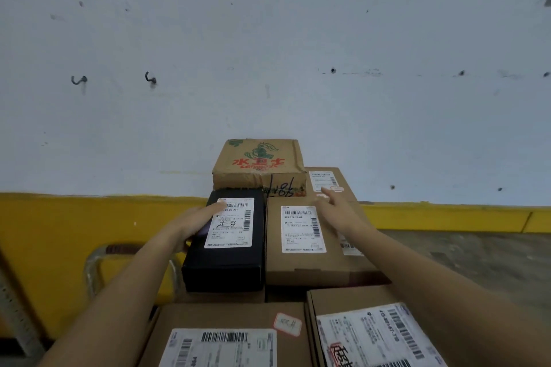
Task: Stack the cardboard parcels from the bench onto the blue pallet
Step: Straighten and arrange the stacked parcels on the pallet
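Note:
A black parcel (226, 265) with a white label lies on top of the stack, and my left hand (196, 222) rests flat on its left top edge, thumb down its side. To its right sits a brown parcel (301, 265) with a label. My right hand (340, 211) hovers open over that parcel's far right corner, fingers pointing toward a smaller labelled box (343, 179) behind. A printed box (259, 167) with red and green print stands at the back against the wall. Two labelled cardboard parcels (226, 334) (357, 334) lie nearest me. The pallet is hidden.
A pale wall (268, 53) with a yellow lower band (59, 232) rises just behind the stack. A clear curved handle (95, 265) shows at the left. Grey floor (477, 253) lies to the right, bordered by a yellow curb.

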The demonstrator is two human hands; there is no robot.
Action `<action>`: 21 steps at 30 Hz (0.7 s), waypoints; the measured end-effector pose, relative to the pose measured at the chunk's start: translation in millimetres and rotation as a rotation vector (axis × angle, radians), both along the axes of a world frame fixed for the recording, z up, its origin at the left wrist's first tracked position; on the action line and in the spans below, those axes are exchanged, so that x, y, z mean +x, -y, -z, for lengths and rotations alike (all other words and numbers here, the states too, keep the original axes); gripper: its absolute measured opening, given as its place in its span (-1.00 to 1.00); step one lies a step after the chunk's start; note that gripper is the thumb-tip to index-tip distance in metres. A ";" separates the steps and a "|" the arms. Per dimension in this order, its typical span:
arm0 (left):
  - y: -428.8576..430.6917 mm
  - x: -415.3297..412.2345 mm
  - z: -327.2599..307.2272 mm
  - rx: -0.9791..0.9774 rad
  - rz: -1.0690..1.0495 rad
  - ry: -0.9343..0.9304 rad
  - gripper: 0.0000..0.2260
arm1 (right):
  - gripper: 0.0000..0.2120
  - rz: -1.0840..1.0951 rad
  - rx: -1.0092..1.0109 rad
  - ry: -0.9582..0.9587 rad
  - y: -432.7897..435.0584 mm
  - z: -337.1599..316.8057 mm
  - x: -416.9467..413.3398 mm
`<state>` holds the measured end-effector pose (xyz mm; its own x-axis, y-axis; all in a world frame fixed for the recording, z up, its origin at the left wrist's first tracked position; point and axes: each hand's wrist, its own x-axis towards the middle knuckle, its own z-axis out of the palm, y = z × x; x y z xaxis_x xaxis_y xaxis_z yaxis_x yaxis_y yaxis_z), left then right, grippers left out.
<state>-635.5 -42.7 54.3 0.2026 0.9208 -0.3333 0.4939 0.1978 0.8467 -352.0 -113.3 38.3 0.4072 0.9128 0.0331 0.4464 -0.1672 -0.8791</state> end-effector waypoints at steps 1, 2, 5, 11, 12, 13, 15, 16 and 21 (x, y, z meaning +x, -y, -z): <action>1.6 1.2 0.4 0.002 0.013 0.005 -0.62 | -0.50 0.009 -0.006 -0.021 -0.9 2.7 -6.5; 2.6 1.9 0.9 0.009 0.025 0.015 -0.68 | -0.49 0.014 -0.010 -0.020 -1.9 4.6 -12.3; 5.7 5.1 1.0 0.052 0.027 0.060 -0.88 | -0.49 0.024 -0.010 0.038 -5.5 6.9 -22.7; 5.6 9.5 2.9 0.119 0.002 0.082 -0.89 | -0.50 0.005 -0.028 0.127 -8.2 7.2 -25.8; 6.0 9.4 2.9 0.122 -0.001 0.077 -0.89 | -0.50 0.002 -0.030 0.131 -8.0 6.8 -25.8; 5.8 9.3 3.1 0.123 0.001 0.070 -0.89 | -0.50 -0.002 -0.033 0.135 -7.7 6.3 -25.9; 4.8 7.6 2.9 0.105 0.010 0.069 -0.90 | -0.49 -0.010 -0.043 0.133 -6.5 4.2 -26.3; 4.3 5.9 2.7 0.087 0.011 0.072 -0.88 | -0.48 -0.013 -0.046 0.121 -5.5 2.5 -26.2; 0.4 -6.9 3.1 0.069 -0.062 0.019 -0.30 | -0.48 0.010 -0.033 0.111 7.4 -7.5 -14.0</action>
<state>-642.4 -43.1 51.2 0.1507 0.9524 -0.2650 0.4661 0.1679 0.8686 -366.0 -120.7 45.8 0.4114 0.9102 0.0481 0.5387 -0.2003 -0.8184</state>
